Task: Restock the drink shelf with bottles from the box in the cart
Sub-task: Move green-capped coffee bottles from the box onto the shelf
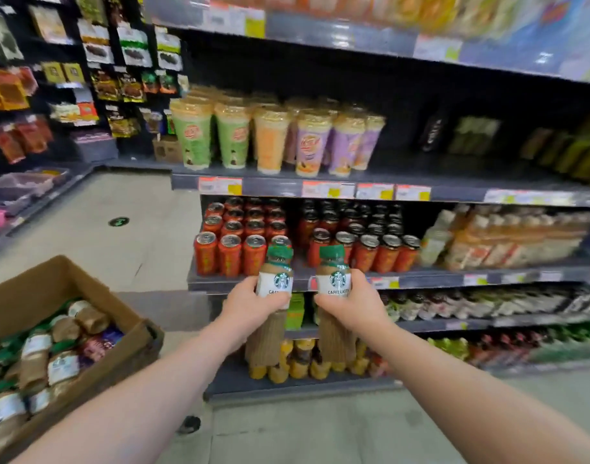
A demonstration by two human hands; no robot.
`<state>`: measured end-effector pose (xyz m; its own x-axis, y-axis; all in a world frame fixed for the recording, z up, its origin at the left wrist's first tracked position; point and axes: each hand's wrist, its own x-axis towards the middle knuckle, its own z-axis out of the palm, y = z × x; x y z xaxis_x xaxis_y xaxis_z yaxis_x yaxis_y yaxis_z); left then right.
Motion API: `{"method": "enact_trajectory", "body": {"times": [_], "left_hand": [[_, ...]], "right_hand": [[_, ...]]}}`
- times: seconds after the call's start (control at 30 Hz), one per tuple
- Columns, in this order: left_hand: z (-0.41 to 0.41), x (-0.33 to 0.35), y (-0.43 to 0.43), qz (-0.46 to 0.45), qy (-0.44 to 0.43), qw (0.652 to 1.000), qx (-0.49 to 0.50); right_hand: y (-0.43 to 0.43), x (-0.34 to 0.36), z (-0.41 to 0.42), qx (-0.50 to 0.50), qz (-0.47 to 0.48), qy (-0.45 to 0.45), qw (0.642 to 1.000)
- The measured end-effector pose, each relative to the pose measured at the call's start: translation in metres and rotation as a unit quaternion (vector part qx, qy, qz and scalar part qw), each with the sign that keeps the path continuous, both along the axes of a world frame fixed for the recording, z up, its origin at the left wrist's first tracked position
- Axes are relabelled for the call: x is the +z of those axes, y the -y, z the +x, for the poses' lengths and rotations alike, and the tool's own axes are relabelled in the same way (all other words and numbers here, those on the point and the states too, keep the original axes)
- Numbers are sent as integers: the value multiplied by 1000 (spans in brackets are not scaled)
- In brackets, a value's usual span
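While the left hand (245,301) and right hand (352,303) each grip a green-capped brown plastic latte bottle (273,298) mid-body, crowded red cans (231,249) risk toppling if nudged.

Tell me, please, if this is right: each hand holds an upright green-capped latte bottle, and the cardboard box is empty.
No: the head view shows the cardboard box holding many bottles, not empty. The left hand does hold the left latte bottle, the right hand the right latte bottle, both upright, green-capped.
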<state>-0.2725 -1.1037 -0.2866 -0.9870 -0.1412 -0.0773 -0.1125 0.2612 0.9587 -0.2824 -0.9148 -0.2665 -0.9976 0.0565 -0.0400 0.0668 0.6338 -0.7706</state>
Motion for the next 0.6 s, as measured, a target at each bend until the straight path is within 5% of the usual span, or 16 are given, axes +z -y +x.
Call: {"method": "enact_trajectory", "body": {"times": [0.3,0.6], "left_hand": [[0,42,-226,33,-26,990,-135],[-45,73,-338,-1,-65,979,-192]], "right_hand": [[-209,49,42,-104,-5,-28,994],[-318,72,25,-171,-22,-72,982]]}}
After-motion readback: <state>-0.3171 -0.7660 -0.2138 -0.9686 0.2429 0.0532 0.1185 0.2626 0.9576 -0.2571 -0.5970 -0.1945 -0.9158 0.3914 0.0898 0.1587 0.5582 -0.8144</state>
